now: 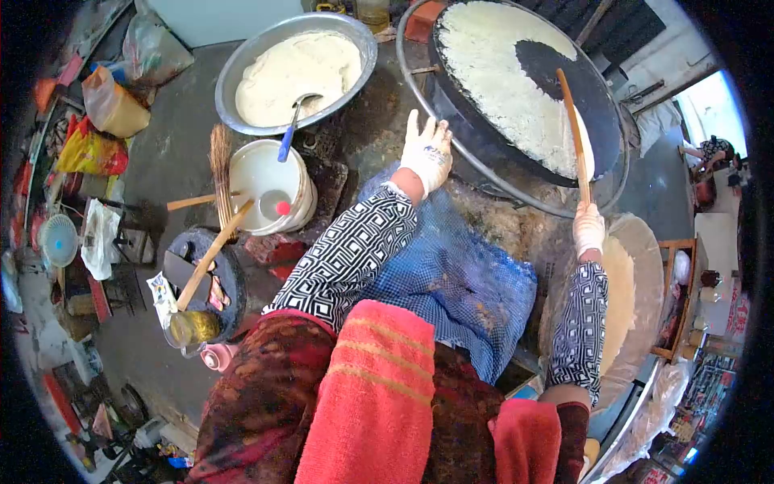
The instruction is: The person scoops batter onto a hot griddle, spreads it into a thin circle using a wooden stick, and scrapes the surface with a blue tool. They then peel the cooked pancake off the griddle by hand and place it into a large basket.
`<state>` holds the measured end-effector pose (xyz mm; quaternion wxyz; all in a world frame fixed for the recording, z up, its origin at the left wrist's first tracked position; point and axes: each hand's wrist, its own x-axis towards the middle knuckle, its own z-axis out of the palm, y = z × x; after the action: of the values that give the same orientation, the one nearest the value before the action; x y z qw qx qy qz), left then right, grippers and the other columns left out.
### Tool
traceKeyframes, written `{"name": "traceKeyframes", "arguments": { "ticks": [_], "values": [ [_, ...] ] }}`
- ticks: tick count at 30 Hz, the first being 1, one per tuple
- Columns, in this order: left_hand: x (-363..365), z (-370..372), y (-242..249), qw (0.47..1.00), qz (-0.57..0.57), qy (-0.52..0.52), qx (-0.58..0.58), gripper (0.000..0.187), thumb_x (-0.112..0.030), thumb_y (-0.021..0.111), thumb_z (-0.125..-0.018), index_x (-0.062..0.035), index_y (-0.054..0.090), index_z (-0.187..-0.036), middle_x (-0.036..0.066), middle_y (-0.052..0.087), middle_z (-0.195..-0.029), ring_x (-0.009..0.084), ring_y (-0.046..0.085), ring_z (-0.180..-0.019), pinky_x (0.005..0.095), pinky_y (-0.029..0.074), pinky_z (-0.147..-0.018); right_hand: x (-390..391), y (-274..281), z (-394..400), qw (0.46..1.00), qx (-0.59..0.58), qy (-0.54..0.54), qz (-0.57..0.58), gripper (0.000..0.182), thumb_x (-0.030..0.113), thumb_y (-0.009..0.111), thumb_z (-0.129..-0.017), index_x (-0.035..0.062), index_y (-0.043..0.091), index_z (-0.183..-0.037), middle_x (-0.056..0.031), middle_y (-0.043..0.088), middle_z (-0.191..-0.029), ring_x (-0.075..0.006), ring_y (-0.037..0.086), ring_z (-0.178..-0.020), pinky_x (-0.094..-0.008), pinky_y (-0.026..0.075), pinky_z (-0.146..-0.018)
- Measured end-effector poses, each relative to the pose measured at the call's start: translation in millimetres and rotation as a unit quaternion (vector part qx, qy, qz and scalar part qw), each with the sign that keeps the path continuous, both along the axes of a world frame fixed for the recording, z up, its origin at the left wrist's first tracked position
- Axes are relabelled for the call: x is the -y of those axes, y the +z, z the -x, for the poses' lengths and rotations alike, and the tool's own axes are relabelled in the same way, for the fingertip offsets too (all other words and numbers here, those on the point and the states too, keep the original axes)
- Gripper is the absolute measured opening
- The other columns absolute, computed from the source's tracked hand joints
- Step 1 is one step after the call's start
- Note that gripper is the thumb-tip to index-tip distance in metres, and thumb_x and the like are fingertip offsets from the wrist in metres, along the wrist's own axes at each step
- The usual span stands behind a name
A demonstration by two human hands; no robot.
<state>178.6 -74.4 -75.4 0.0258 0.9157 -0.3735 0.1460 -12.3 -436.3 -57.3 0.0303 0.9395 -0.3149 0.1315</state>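
My right hand, in a whitish glove, is closed round the lower end of a long wooden spreader. The spreader reaches up over a large round black griddle. Pale batter covers much of the griddle in a ring, with dark surface showing at the middle and right. My left hand, also gloved, has its fingers spread beside the metal ring round the griddle and holds nothing. Left of it stands a metal basin of batter with a blue-handled ladle.
A white bucket, a straw brush and a round dark stool with a jar stand at the left. Thin round flatbreads lie right of my right forearm. A person is far off at the right.
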Motion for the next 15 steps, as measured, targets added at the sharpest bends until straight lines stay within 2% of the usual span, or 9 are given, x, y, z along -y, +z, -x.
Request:
{"name": "traceKeyframes", "arguments": {
  "ticks": [2,3,8,9,11,12,13,14,15],
  "values": [
    [-0.5,-8.6,5.3,0.999,-0.006,0.019,-0.027,0.046,-0.031,0.050,-0.087,-0.0053,0.055,-0.126,0.009,0.048,-0.138,0.0277,0.038,-0.132,0.0616,0.008,-0.111,-20.5,8.5,-1.1,0.999,0.003,0.043,-0.014,0.029,0.037,0.049,-0.093,0.0098,0.057,-0.088,-0.0225,0.062,-0.071,-0.0424,0.061,-0.069,-0.0510,0.047,-0.060],
    [-2.0,-12.5,7.7,0.999,-0.011,0.025,-0.041,0.047,-0.031,0.049,-0.088,-0.0059,0.054,-0.127,0.009,0.047,-0.139,0.0277,0.039,-0.131,0.0614,0.008,-0.111,-23.1,-0.2,-0.8,0.997,-0.057,0.034,0.033,0.027,0.035,0.048,-0.094,0.0099,0.056,-0.089,-0.0227,0.061,-0.069,-0.0423,0.061,-0.069,-0.0504,0.047,-0.060],
    [-6.1,-26.1,17.5,0.996,-0.036,0.076,-0.042,0.048,-0.033,0.051,-0.087,-0.0061,0.055,-0.127,0.010,0.047,-0.139,0.0276,0.036,-0.132,0.0619,0.009,-0.111,-6.8,-0.5,-14.3,0.998,-0.010,-0.025,-0.053,0.031,0.038,0.048,-0.094,0.0086,0.056,-0.088,-0.0224,0.063,-0.071,-0.0437,0.061,-0.070,-0.0519,0.048,-0.063],
    [-3.8,-31.4,29.1,0.993,-0.037,0.101,-0.055,0.048,-0.033,0.052,-0.087,-0.0057,0.056,-0.126,0.011,0.047,-0.138,0.0278,0.036,-0.132,0.0626,0.009,-0.110,-22.1,12.3,-14.7,0.999,0.007,0.016,-0.039,0.033,0.039,0.048,-0.094,0.0070,0.056,-0.089,-0.0249,0.064,-0.076,-0.0448,0.061,-0.073,-0.0526,0.048,-0.065],
    [7.0,-8.0,54.5,0.996,-0.027,0.064,-0.064,0.039,-0.034,0.058,-0.080,-0.0059,0.063,-0.106,0.010,0.058,-0.116,0.0269,0.045,-0.120,0.0644,0.017,-0.107,-56.1,27.6,-13.3,0.999,-0.036,0.032,-0.015,0.034,0.038,0.046,-0.095,0.0054,0.056,-0.092,-0.0276,0.063,-0.080,-0.0458,0.061,-0.078,-0.0529,0.048,-0.068],
    [19.3,2.2,37.3,0.996,0.065,0.010,-0.066,0.034,-0.035,0.060,-0.076,-0.0068,0.063,-0.095,0.008,0.059,-0.104,0.0259,0.049,-0.112,0.0641,0.021,-0.105,-56.8,19.1,-11.9,0.994,-0.100,0.013,-0.028,0.035,0.037,0.043,-0.096,0.0041,0.056,-0.095,-0.0299,0.062,-0.083,-0.0469,0.061,-0.081,-0.0538,0.048,-0.072],
    [28.2,25.6,38.9,0.998,0.049,-0.029,-0.036,0.034,-0.036,0.061,-0.074,-0.0070,0.062,-0.091,0.008,0.058,-0.101,0.0256,0.050,-0.110,0.0643,0.023,-0.104,-49.0,11.7,-9.5,0.994,-0.103,0.012,-0.027,0.035,0.037,0.043,-0.096,0.0041,0.056,-0.095,-0.0299,0.062,-0.083,-0.0469,0.061,-0.081,-0.0538,0.048,-0.072],
    [35.2,44.7,37.1,0.995,0.031,-0.062,-0.074,0.038,-0.037,0.059,-0.077,-0.0057,0.062,-0.098,0.010,0.059,-0.107,0.0267,0.049,-0.115,0.0635,0.021,-0.106,-35.5,7.3,-10.0,0.997,-0.075,-0.014,-0.034,0.035,0.037,0.042,-0.096,0.0053,0.056,-0.094,-0.0293,0.063,-0.084,-0.0466,0.061,-0.081,-0.0538,0.048,-0.072],
    [39.5,62.2,31.1,0.989,0.075,-0.099,-0.086,0.041,-0.023,0.049,-0.082,0.0016,0.061,-0.112,0.015,0.059,-0.117,0.0309,0.042,-0.125,0.0625,0.017,-0.109,-34.6,13.9,-14.6,0.997,-0.045,-0.039,-0.040,0.034,0.037,0.041,-0.096,0.0065,0.056,-0.093,-0.0287,0.063,-0.084,-0.0462,0.061,-0.081,-0.0538,0.048,-0.073]
  ]
}}
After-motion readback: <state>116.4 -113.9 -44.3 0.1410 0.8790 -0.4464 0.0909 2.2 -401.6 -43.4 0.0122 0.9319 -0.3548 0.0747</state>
